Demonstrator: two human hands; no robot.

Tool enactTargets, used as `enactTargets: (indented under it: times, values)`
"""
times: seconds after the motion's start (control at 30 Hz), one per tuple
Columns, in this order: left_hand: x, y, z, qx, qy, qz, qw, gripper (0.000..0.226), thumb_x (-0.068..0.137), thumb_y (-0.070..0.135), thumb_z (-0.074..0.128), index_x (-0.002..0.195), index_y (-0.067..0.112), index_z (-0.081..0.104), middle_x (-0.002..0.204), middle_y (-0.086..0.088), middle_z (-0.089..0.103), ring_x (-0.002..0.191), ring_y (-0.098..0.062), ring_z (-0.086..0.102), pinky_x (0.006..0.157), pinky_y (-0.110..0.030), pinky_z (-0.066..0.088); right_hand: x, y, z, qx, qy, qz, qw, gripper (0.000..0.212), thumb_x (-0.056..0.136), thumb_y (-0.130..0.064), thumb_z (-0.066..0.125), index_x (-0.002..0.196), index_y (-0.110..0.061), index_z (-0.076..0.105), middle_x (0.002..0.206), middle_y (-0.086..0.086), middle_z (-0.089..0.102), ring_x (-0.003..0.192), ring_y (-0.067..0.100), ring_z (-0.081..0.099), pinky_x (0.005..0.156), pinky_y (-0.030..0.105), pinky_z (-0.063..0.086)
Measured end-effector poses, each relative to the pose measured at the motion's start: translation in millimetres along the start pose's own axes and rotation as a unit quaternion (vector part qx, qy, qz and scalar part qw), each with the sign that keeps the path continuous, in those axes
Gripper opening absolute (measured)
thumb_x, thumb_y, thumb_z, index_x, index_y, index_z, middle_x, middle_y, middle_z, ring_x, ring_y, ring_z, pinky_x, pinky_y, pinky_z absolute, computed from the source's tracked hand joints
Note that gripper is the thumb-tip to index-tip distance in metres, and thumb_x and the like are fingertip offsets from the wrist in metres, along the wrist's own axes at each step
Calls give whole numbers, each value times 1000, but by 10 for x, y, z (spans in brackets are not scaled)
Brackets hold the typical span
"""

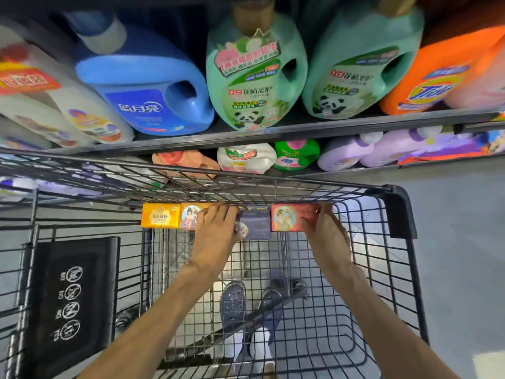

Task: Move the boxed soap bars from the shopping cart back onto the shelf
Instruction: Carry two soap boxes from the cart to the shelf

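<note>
Both forearms reached forward over the wire shopping cart (377, 269), whose far rim sat just below the shelf (300, 127) of detergent jugs (254, 77). Four soap boxes stood in a row against the cart's far wall. Left hand (216, 233) lay over the pink box (189, 216) and the dark blue box (255, 224), its grip curled on them, beside the yellow box (160, 215). Right hand (326, 231) had its grip clamped on the red box (289, 217).
</note>
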State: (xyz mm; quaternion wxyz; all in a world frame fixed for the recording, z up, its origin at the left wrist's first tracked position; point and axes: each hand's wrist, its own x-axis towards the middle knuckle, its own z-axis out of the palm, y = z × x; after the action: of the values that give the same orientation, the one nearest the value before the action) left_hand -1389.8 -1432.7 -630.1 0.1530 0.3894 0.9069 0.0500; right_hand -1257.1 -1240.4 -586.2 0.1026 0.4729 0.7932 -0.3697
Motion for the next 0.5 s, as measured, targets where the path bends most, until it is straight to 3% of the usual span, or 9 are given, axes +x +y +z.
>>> enactTargets:
  times: [0.03,0.1,0.23,0.37,0.5]
  values:
    - [1,2,-15,4,0,-5,1000,54,80,41,76,124,21,50,120,0,58,118,-23,48,99,-41,34,12,12,14,-6,9,3,1000,14,99,-26,56,95,-19,44,83,0,60,67,10,56,55,10,39]
    - [-18,1,-38,1,4,-9,1000,53,82,42,74,126,25,52,117,4,57,112,-21,49,95,-41,33,10,-30,25,-17,20,10,1000,24,98,-21,57,94,-27,34,78,-9,54,62,-2,48,49,6,36]
    - [-112,-16,-74,-7,2,-2,1000,54,80,35,77,130,29,58,116,8,56,111,-17,46,96,-40,32,47,-46,10,13,19,25,999,29,92,-15,64,111,-21,43,90,-9,59,85,14,61,71,20,41]
    - [-212,-6,-94,-19,3,-3,1000,46,78,34,79,121,26,64,113,9,58,115,-17,46,91,-35,26,23,-15,-105,31,-22,18,999,30,91,-3,63,114,-16,49,81,-16,45,74,4,57,51,4,39]
    - [-313,-49,-116,-55,18,-17,998,46,79,35,80,122,30,64,117,11,59,115,-16,49,95,-37,31,-44,38,-184,2,-66,-39,997,41,93,-7,61,132,-16,53,81,-19,41,64,-2,53,52,2,41]
